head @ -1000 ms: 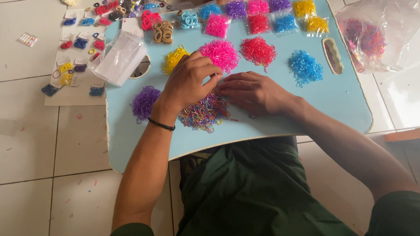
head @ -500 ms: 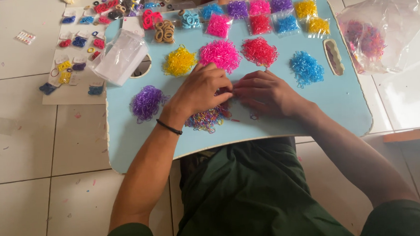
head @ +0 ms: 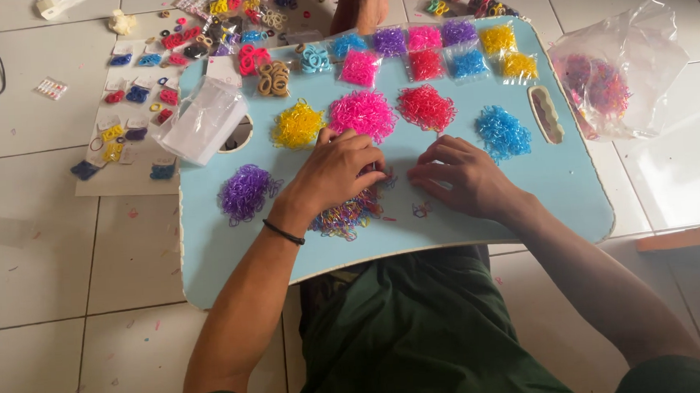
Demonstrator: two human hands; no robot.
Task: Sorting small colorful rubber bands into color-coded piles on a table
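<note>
Head view shows a purple pile (head: 244,192) at the left of the light-blue bench (head: 528,202). The left hand (head: 336,173) rests on the mixed-colour bands (head: 347,214), fingers curled together over them. Just right, the right hand (head: 458,178) lies flat, fingers slightly apart. Picking single bands cleanly likely needs fingertip pinches, keeping the sorted piles undisturbed.

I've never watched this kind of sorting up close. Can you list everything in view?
tray: one, light blue, on the lap
mixed bands: one pile, many colours, under the left hand
sorted piles: five; purple, yellow, pink, red, blue
small packets: several, assorted colours, tray's far edge
clear bag: one, right of tray
clear box: one, tray's left corner
floor items: many, far left
wristband: one, black
left hand: on mixed bands
right hand: flat on tray
</note>
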